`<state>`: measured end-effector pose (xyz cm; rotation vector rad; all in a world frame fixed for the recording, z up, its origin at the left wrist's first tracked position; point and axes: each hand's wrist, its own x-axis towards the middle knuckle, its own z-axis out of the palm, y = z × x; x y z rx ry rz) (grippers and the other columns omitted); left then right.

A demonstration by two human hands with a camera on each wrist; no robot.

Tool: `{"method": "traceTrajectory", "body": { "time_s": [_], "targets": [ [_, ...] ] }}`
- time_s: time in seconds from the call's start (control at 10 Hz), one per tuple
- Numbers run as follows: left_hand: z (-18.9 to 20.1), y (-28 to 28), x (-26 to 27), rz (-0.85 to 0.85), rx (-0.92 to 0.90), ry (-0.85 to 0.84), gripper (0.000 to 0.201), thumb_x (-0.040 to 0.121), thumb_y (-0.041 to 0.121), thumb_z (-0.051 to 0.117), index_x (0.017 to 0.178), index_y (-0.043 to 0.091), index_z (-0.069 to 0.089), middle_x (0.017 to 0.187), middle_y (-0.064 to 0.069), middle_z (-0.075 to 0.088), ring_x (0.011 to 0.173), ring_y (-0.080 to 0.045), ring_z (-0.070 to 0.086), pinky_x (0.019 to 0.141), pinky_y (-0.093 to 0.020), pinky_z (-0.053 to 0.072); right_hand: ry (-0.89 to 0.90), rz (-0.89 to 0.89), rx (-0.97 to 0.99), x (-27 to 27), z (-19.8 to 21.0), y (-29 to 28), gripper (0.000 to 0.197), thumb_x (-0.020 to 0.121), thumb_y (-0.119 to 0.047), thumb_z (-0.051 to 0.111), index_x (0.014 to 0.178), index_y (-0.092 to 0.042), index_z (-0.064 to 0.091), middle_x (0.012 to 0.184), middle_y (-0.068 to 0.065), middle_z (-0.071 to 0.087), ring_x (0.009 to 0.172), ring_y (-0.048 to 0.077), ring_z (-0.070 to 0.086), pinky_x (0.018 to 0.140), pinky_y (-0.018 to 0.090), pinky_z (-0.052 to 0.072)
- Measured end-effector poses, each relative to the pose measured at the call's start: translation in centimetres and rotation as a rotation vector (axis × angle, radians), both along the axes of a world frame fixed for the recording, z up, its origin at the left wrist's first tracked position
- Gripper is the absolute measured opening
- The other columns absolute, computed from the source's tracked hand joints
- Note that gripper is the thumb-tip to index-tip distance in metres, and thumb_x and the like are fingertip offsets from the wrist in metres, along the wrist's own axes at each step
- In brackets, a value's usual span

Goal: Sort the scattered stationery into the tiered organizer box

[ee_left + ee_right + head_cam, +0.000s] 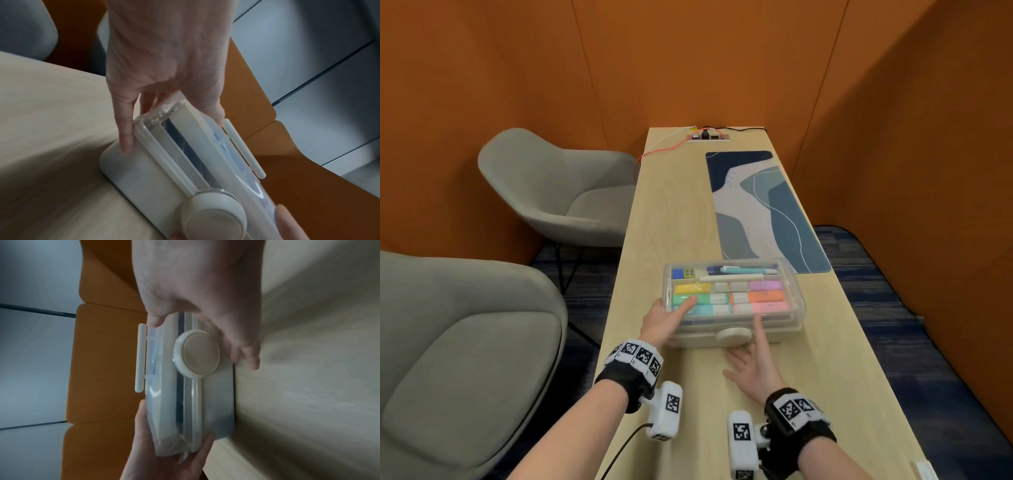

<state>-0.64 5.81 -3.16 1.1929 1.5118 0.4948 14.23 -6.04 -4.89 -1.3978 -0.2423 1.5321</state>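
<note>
The clear tiered organizer box (796, 310) sits near the front of the wooden table (671, 222) with its lid down. Pastel highlighters (767, 297) and pens show through the lid. My left hand (664, 318) grips its left front corner, thumb on the lid and fingers down the end wall (127, 129). My right hand (753, 363) is spread at the front. Its index finger presses the lid, and the other fingers lie by the round white knob (733, 334). In the right wrist view this hand (195, 280) spans the box (216, 402) beside the knob (197, 352).
A blue patterned desk mat (767, 212) lies just behind the box on the right. A socket panel with red and black cables (707, 137) sits at the table's far end. Two grey armchairs (558, 192) (465, 359) stand left of the table. Orange walls enclose it.
</note>
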Motion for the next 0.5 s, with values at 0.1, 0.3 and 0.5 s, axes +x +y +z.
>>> {"method": "traceTrajectory", "body": {
  "time_s": [0.1, 0.3, 0.5],
  "targets": [
    [-0.1, 0.1, -0.1, 0.004, 0.002, -0.007, 0.071, 0.065, 0.067, 0.071, 0.117, 0.023, 0.051, 0.114, -0.004, 0.06, 0.101, -0.025, 0.061, 0.077, -0.041, 0.059, 0.236, -0.171, -0.056, -0.1, 0.8, 0.7, 0.089, 0.076, -0.071, 0.05, 0.141, -0.012, 0.036, 0.146, 0.013, 0.038, 0.137, 0.023, 0.034, 0.114, 0.052, 0.013],
    [0.2, -0.1, -0.1, 0.001, 0.003, -0.023, 0.076, 0.067, 0.065, 0.072, 0.123, 0.02, 0.048, 0.115, -0.005, 0.059, 0.102, -0.026, 0.06, 0.075, -0.044, 0.06, 0.146, -0.28, -0.01, 1.5, 1.1, 0.0, 0.066, 0.087, -0.056, 0.047, 0.133, -0.009, 0.043, 0.144, 0.01, 0.04, 0.136, 0.021, 0.034, 0.114, 0.048, 0.017],
    [0.2, 0.3, 0.1, -0.02, -0.015, 0.011, 0.101, 0.062, 0.074, 0.068, 0.138, 0.016, 0.036, 0.134, -0.009, 0.051, 0.115, -0.03, 0.054, 0.092, -0.048, 0.052, -0.009, -0.148, -0.034, 2.5, 2.0, -0.8, 0.055, 0.092, -0.045, 0.05, 0.138, -0.017, 0.04, 0.135, 0.003, 0.043, 0.134, 0.022, 0.036, 0.112, 0.045, 0.024]
  ]
}}
